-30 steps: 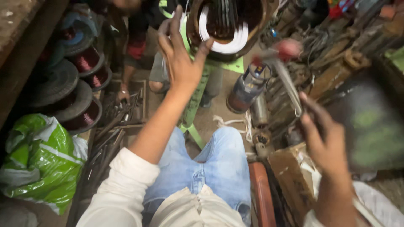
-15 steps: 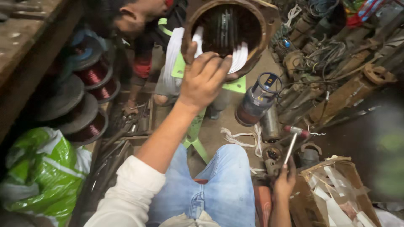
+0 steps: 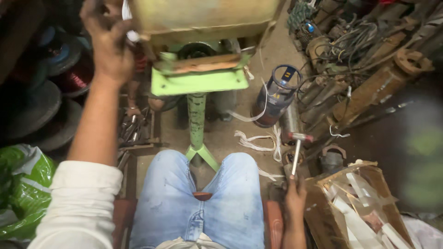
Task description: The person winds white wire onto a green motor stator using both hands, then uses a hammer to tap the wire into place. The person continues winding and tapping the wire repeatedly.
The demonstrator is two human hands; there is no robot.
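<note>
My left hand is raised at about eleven o'clock, its back toward the camera, fingers curled against the left edge of the large yellowish motor housing at twelve o'clock. White strips show at the fingertips; whether the fingers pinch them or only press on them I cannot tell.

The housing sits on a green stand whose flat plate lies directly beneath it. The stand's post runs down toward six o'clock and ends in a forked foot between my knees.

My right hand hangs low at about four o'clock, beside my right thigh. Its fingers are closed around the lower end of a small hammer. The handle points up toward twelve o'clock, and the reddish head sits at the top, clear of the floor items around it.

At one o'clock from the hammer head stands a dark cylinder with a blue ring top. Loose white strips lie on the floor between the stand's post and the hammer. A cardboard box of white strips sits just beside my right hand, at its three o'clock. Scrap metal and cables fill the two o'clock area. Copper wire spools stack at nine to ten o'clock, with a green bag at eight o'clock.
</note>
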